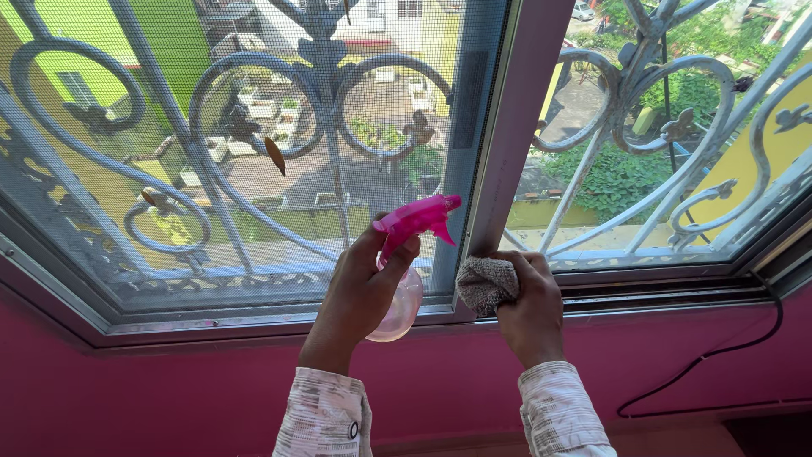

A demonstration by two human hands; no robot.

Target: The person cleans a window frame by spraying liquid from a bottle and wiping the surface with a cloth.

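Here we see the left hand [359, 292] gripping a pink spray bottle [406, 262], held just left of the window's purple upright frame [516, 127]. The right hand [529, 305] is closed on a grey cloth [485, 283], which touches that frame's foot.

A home's upper-floor room: pink wall [152, 389], screened window [254, 169] with scrolled grille [643, 101] overlooking rooftops.

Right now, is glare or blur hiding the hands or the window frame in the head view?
Head view: bright daylight from outside, yet the left hand on the pink plastic spray bottle and the right hand pressing the grey knitted cloth stay sharp; the fine mesh screen dulls the left pane; wide-lens bending shows along the purple window frame.
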